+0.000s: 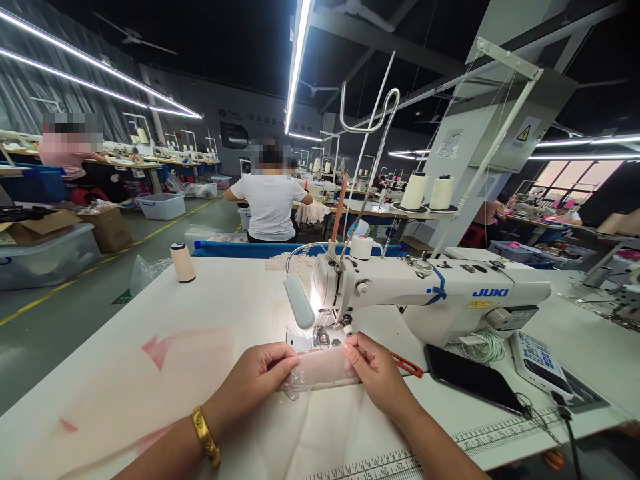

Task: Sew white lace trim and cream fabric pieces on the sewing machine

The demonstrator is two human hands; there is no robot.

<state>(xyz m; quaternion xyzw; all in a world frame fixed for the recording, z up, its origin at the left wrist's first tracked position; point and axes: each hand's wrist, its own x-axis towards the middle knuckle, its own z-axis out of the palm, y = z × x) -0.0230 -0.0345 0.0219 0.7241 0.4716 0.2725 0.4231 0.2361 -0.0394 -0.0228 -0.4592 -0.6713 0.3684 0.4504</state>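
In front of the sewing machine [430,287], both hands pinch the upper edge of a sheer pale pink fabric [327,368]. My left hand [263,373] is closed on its left end, thumb on top. At the right end, my right hand [377,373] grips it between thumb and fingers. The fabric's edge lies just before the presser foot [321,339], which the machine's lamp lights. More of the sheer fabric [200,360] with pink patches spreads over the left of the table. Whether the needle is in the fabric I cannot tell.
A thread cone [183,263] stands at the table's back left. On the right lie orange-handled snips [407,364], a black phone [473,379] and a control box [543,367]. A printed ruler [390,463] runs along the front. A person in a white shirt [273,203] sits ahead.
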